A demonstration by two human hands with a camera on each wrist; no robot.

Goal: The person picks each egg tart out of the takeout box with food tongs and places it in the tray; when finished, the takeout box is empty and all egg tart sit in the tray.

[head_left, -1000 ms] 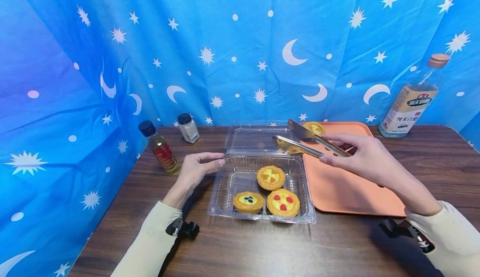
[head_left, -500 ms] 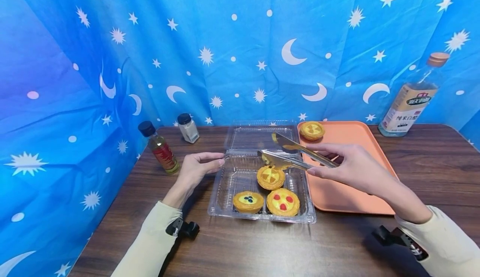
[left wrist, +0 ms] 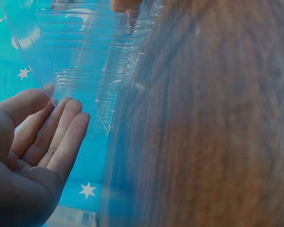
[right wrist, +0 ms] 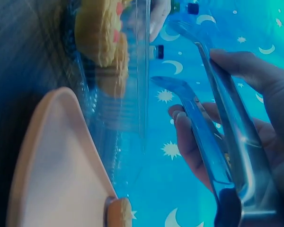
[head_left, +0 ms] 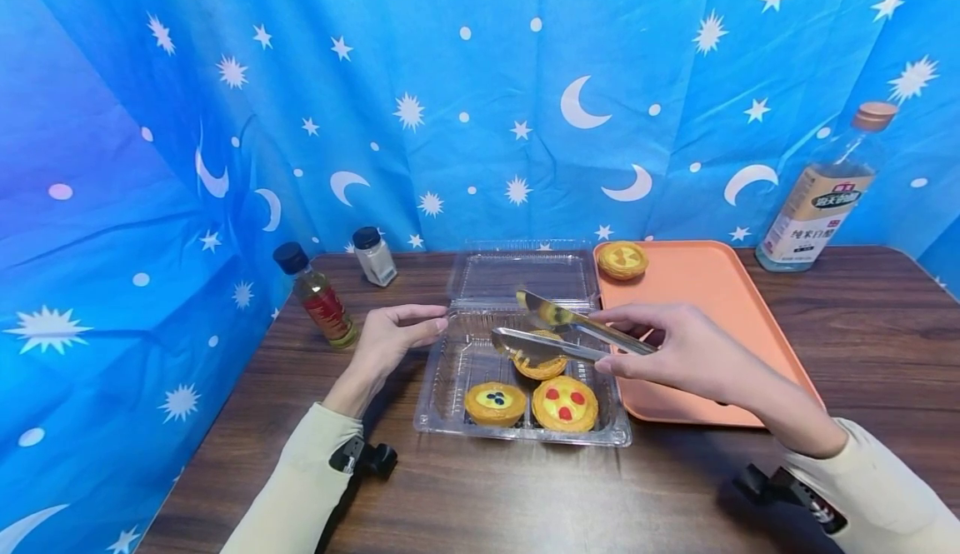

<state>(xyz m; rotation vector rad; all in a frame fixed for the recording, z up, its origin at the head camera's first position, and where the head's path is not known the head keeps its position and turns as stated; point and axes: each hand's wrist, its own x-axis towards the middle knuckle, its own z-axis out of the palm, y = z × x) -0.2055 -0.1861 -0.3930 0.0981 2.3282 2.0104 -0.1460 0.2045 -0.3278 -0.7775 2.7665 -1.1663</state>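
My left hand (head_left: 390, 341) pinches the rim of a clear plastic clamshell box (left wrist: 92, 61) at its back left corner. The box lies open with its lid (head_left: 525, 279) folded back. Inside are a blueberry-topped tart (head_left: 495, 404), a tart with red pieces (head_left: 566, 404) and a yellow tart (head_left: 543, 368) behind them. Metal tongs (right wrist: 236, 137) are held in my right hand (head_left: 678, 350), thumb on one arm and fingers on the other. Their arms stand apart with nothing between the tips, which hover over the yellow tart and partly hide it in the head view.
To the right of the box lies an orange tray (head_left: 705, 287), with another yellow tart (head_left: 622, 261) in its back left corner. A tall clear bottle (head_left: 817, 204) stands at the back right. At left are a dark-capped oil bottle (head_left: 322, 304) and a small white shaker (head_left: 375, 258).
My right hand has carried the tongs left and toward me, from the tray's left edge to over the yellow tart in the box. The left hand has stayed at the rim.
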